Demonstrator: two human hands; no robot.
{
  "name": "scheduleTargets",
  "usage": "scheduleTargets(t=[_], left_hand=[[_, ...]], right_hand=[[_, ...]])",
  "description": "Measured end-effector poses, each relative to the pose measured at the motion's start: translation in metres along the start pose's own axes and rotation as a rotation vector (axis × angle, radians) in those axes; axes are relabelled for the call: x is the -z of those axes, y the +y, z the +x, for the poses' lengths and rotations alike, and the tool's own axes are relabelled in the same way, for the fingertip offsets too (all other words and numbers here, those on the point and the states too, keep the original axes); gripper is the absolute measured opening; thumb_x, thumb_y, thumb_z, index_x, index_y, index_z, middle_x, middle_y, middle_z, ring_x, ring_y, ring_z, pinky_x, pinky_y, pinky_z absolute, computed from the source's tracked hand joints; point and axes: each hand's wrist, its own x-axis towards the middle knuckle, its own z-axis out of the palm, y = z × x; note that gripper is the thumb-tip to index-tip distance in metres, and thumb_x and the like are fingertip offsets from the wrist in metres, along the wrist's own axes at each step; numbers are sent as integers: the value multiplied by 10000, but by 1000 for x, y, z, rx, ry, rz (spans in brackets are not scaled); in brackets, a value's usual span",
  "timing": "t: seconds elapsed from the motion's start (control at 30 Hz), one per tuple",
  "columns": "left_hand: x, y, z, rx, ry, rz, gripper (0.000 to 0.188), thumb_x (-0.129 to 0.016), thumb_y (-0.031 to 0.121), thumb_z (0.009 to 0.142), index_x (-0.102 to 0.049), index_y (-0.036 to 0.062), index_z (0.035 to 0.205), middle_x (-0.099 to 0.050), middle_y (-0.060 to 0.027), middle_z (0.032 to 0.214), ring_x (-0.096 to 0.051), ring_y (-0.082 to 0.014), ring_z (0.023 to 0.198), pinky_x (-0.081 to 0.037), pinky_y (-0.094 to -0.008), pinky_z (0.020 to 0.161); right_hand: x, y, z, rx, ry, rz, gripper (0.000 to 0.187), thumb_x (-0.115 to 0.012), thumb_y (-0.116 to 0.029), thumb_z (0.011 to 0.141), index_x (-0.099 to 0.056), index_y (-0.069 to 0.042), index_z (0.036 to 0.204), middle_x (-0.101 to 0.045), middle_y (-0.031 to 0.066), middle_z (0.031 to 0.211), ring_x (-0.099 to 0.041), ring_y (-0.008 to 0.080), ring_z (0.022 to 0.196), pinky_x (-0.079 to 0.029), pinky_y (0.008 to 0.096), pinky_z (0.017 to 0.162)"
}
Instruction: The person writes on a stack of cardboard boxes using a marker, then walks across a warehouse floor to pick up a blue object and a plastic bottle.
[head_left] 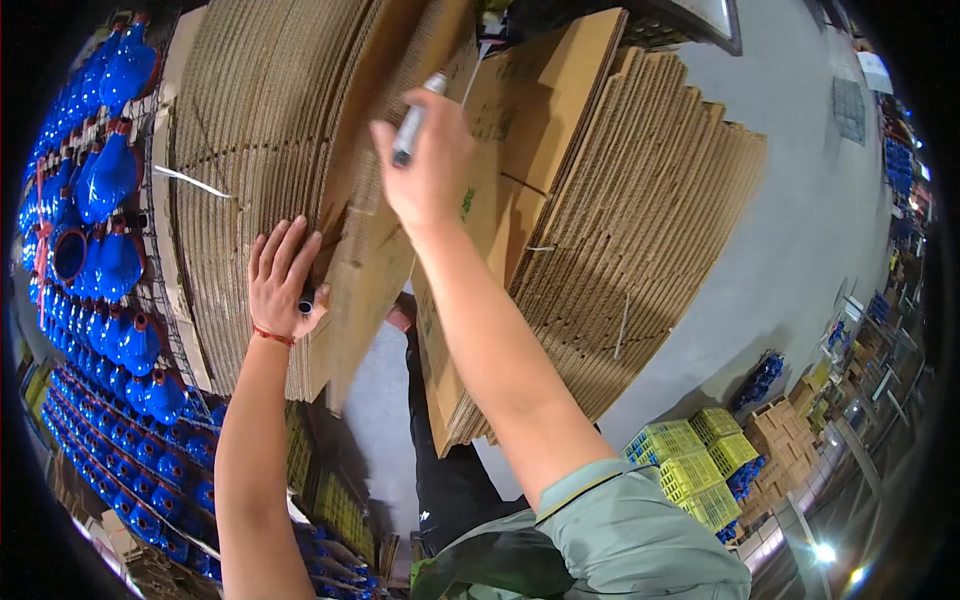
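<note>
My right hand (430, 165) grips a marker pen (413, 125) with a pale barrel and a dark lower end. It is raised in front of a blurred cardboard sheet at the side of the left stack. Against that stack of flattened cardboard boxes (255, 110) rests my left hand (287, 282), its fingers lying along the sheet edges. Between thumb and forefinger it pinches a small dark marker cap (307, 302), its round open end showing. A red cord circles the left wrist. On the right leans a second stack of flattened boxes (620, 230), with printed faces and ties.
Blue bulb-shaped parts (107, 180) fill wire racking at the left. Yellow crates (690, 470) and brown cartons (785, 440) stand on the grey floor (790, 230) to the right. My leg (450, 490) is between the two stacks.
</note>
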Motion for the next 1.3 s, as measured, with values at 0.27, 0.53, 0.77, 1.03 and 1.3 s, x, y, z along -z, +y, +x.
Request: scheduleTargets(t=[0.27, 0.53, 0.77, 1.03, 1.3], left_hand=[[2, 6, 7, 2, 32, -3, 543, -542, 231, 813, -594, 133, 1344, -509, -65, 1475, -450, -266, 1378, -291, -461, 1181], [-4, 1, 4, -17, 5, 30, 550, -532, 247, 854, -546, 86, 1380, -484, -119, 1481, -422, -324, 1389, -282, -499, 1177], [-2, -1, 1, -25, 16, 45, 543, -529, 249, 864, -543, 81, 1380, -486, -124, 1477, -428, -329, 1382, -287, -500, 1174], [-1, -3, -1, -22, 0, 59, 553, -528, 282, 864, -552, 73, 1375, -495, -130, 1472, -429, -334, 1383, -281, -499, 1176], [-3, 3, 7, -21, 9, -12, 572, -495, 427, 909, -582, 80, 1356, -475, -133, 1495, -421, -342, 1389, -261, -506, 1179]], right_hand=[[62, -7, -30, -283, 74, 1001, 426, -684, -391, 943, -636, -53, 1198, -653, 85, 1091, -631, 165, 880, -452, 294, 853], [-50, 23, -20, -827, -32, 1591, 288, -623, -309, 983, -647, -96, 1174, -709, 28, 997, -673, 147, 922, -504, 337, 895], [-51, 21, -17, -910, -19, 1482, 278, -614, -334, 987, -640, -136, 1181, -705, -18, 1024, -641, 124, 1012, -506, 350, 890], [-47, -11, -4, -444, 81, 1409, 252, -650, -303, 983, -660, -56, 1034, -707, 53, 906, -678, 152, 747, -542, 238, 625], [-50, -2, 3, 99, 207, 289, 547, -869, -203, 729, -526, -113, 1144, -548, 138, 1047, -561, 323, 963, -422, 451, 881]])
